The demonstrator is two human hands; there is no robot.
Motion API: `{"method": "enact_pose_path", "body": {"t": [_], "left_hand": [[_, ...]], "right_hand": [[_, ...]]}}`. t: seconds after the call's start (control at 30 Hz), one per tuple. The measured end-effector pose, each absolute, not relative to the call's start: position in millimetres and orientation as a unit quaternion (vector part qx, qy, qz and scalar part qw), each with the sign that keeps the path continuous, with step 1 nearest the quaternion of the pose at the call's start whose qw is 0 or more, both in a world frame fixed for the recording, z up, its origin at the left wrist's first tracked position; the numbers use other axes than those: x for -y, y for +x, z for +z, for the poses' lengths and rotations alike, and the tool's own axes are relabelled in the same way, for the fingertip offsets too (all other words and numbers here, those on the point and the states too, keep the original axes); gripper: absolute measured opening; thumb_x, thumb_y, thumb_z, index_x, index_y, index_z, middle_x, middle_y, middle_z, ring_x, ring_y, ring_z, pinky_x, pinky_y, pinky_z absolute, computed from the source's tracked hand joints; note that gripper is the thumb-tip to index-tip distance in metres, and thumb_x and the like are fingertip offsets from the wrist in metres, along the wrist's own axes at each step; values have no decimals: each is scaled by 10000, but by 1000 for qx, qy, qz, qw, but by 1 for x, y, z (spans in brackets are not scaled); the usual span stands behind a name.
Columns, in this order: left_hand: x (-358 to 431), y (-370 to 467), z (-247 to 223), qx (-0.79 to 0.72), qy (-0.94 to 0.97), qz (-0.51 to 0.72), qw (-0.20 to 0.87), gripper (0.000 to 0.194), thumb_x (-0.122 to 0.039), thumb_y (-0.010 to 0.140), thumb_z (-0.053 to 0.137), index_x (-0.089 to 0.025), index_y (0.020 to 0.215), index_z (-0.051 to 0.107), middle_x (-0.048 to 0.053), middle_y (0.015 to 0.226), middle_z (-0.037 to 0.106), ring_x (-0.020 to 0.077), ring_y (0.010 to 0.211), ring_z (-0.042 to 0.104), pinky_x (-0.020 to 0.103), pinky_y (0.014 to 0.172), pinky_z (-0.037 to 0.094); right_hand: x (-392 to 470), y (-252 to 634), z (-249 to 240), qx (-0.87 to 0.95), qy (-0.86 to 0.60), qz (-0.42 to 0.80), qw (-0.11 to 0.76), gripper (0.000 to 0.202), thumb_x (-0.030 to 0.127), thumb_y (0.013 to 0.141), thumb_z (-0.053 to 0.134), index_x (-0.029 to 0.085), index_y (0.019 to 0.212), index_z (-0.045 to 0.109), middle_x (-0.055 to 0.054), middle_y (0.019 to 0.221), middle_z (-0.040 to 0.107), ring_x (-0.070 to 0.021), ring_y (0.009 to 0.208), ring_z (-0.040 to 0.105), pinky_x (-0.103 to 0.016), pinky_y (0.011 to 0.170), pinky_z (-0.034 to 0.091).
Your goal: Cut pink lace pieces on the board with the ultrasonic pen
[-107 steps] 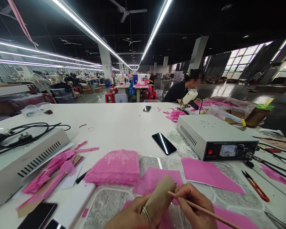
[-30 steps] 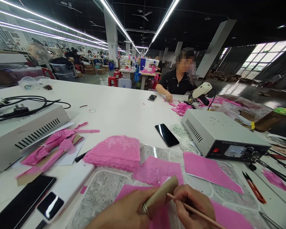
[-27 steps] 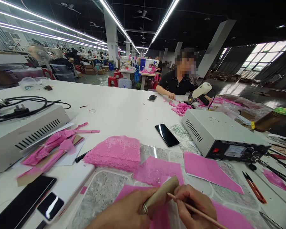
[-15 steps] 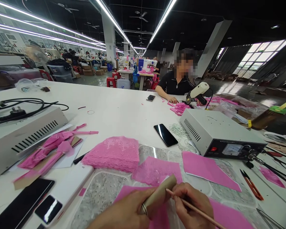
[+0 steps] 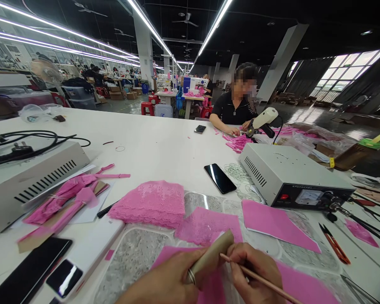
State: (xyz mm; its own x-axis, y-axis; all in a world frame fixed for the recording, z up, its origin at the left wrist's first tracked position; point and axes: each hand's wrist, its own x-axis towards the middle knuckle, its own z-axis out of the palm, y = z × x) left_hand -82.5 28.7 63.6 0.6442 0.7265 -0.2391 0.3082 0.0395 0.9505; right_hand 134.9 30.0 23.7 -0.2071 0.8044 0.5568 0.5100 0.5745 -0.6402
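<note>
My left hand (image 5: 167, 278), with a ring on one finger, grips a curled brown card piece (image 5: 213, 255) from its left side. In my right hand (image 5: 256, 270) is a thin pinkish stick (image 5: 266, 280), pinched near its tip, which meets or nearly meets the card's right edge. Pink fabric (image 5: 213, 287) lies beneath both hands on a grey patterned mat (image 5: 139, 247). Just beyond the hands are a pink lace piece (image 5: 209, 226) and a stack of pink lace (image 5: 150, 202). A flat pink piece (image 5: 278, 226) lies to their right.
A grey control box (image 5: 294, 175) stands at right, another grey box (image 5: 34, 181) at left. Orange-handled snips (image 5: 335, 245) lie on the right. A black phone (image 5: 220, 178) lies mid-table on the white table (image 5: 164, 143). A person (image 5: 236, 105) sits across, handling pink strips (image 5: 237, 143).
The person across has shifted slightly, bringing one hand closer to the other. My hands and the card have hardly moved.
</note>
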Motion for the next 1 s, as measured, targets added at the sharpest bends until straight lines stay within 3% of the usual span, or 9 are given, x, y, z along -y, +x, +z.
{"method": "enact_pose_path", "body": {"t": [0.17, 0.4, 0.57, 0.73, 1.0], "left_hand": [[-30, -82, 66, -406, 664, 161, 607, 500, -82, 617, 480, -229, 1067, 643, -23, 867, 573, 156, 762, 465, 224, 623, 335], [-31, -84, 56, -424, 626, 141, 639, 465, -120, 632, 523, -237, 1068, 634, -34, 807, 560, 128, 664, 466, 202, 536, 324], [-30, -88, 40, -398, 601, 180, 669, 469, -146, 623, 580, -234, 1080, 640, -19, 836, 605, 147, 703, 513, 205, 572, 366], [-33, -88, 39, -394, 572, 218, 685, 554, -143, 598, 600, -226, 1145, 624, -8, 863, 635, 161, 743, 549, 218, 600, 389], [-37, -88, 46, -328, 524, 320, 718, 638, -153, 569, 620, -194, 1205, 614, 10, 884, 665, 157, 758, 578, 233, 643, 422]], "right_hand": [[-30, 132, 22, 728, -412, 205, 508, 160, 136, 799, 568, 218, 664, 542, 22, 570, 614, -113, 458, 563, -193, 447, 454], [-25, 127, 24, 584, -453, 339, 582, 244, 350, 851, 614, 211, 656, 569, -19, 614, 601, -164, 582, 594, -247, 519, 493], [-22, 121, 31, 550, -477, 334, 599, 273, 415, 815, 663, 212, 644, 598, -26, 620, 623, -176, 595, 615, -245, 520, 502], [-26, 124, 31, 520, -495, 301, 627, 183, 393, 843, 650, 221, 812, 703, -15, 637, 656, -127, 481, 545, -216, 453, 482], [-35, 125, 29, 543, -506, 241, 626, 315, 467, 810, 680, 206, 979, 733, -52, 788, 751, -176, 633, 700, -197, 590, 586]]}}
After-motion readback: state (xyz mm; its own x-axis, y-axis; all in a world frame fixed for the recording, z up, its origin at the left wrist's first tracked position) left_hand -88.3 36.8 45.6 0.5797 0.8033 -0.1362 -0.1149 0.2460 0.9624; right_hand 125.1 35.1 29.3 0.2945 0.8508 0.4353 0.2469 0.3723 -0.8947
